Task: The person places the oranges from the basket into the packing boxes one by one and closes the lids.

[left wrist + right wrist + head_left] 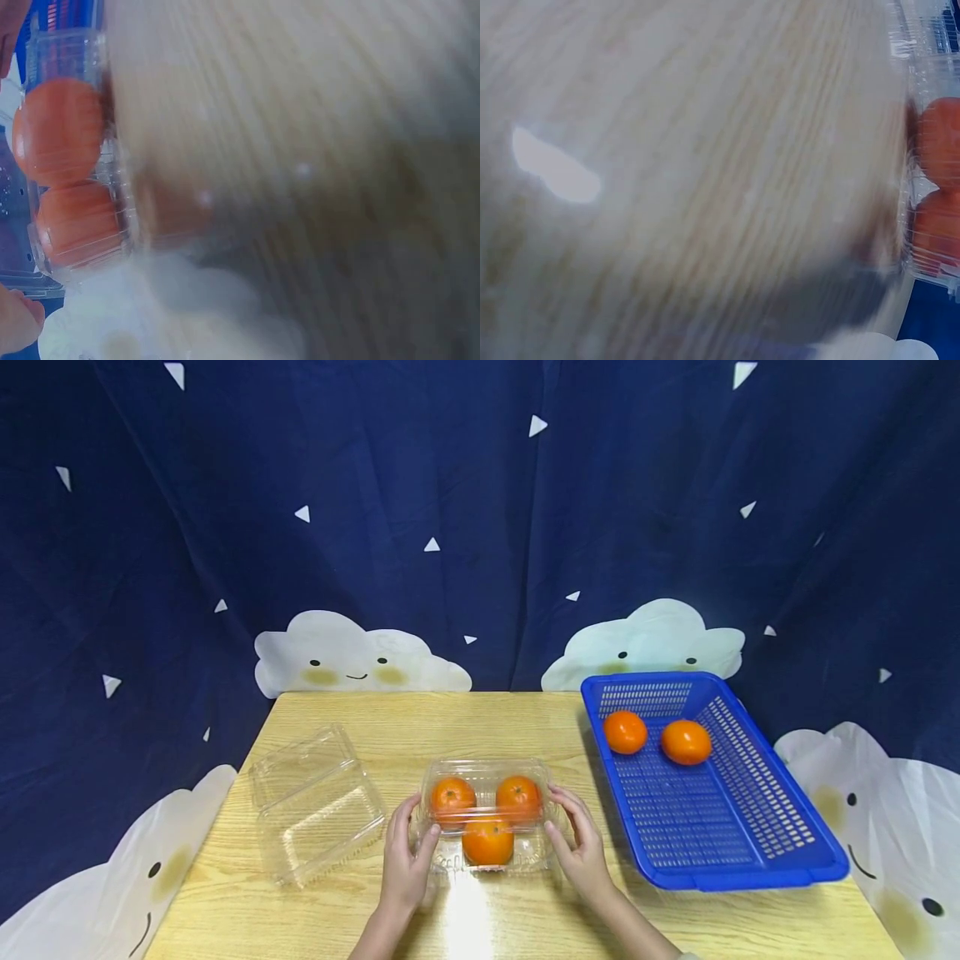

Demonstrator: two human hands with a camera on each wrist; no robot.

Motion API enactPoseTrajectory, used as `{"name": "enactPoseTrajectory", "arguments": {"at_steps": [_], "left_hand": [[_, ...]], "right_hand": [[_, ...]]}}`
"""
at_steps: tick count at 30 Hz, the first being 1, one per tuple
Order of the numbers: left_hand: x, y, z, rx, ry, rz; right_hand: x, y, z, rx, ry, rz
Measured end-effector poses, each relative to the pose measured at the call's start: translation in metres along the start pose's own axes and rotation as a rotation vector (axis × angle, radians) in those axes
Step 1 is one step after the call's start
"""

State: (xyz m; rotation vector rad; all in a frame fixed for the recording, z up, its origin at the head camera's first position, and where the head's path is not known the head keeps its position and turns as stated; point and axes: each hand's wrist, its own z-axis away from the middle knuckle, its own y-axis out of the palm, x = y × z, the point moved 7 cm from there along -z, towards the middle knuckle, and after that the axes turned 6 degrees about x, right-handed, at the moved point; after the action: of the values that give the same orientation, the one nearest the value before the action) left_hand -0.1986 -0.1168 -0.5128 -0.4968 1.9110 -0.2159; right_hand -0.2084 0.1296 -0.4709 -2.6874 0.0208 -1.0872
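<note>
A clear plastic clamshell box (487, 767) stands on the table in front of me with three oranges in it. Two lie side by side at the back, and one orange (487, 843) sits in front of them. A clear ridge crosses the box between the rows. My left hand (405, 868) holds the box's left side, thumb at the near corner. From the opposite side, my right hand (585, 860) holds it with fingers along the side and thumb by the front. In the left wrist view, two oranges (60, 131) show through the plastic, with fingertips at the image edge.
To the right is a blue plastic basket (705, 860) with two more oranges (686, 742). Another clear clamshell box (322, 814) lies at the left with no fruit in it. The wooden table (480, 718) ends at a dark blue curtain with cloud shapes.
</note>
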Motion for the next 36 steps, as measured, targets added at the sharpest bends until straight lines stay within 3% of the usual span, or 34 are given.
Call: {"name": "enactPoseTrajectory", "arguments": {"at_steps": [6,12,24,36], "left_hand": [[0.003,0.001,0.007,0.012,0.035,-0.089],[0.006,0.004,0.011,0.048,0.041,-0.150],[0.009,0.006,0.019,0.107,0.041,-0.229],[0.013,0.009,0.026,0.136,0.061,-0.275]], "right_hand": [[0.003,0.002,0.005,0.008,0.022,0.030],[0.001,0.004,0.011,0.011,0.028,0.129],[0.003,0.008,0.022,0.040,-0.085,0.187],[0.001,0.012,0.028,0.049,-0.106,0.216]]}}
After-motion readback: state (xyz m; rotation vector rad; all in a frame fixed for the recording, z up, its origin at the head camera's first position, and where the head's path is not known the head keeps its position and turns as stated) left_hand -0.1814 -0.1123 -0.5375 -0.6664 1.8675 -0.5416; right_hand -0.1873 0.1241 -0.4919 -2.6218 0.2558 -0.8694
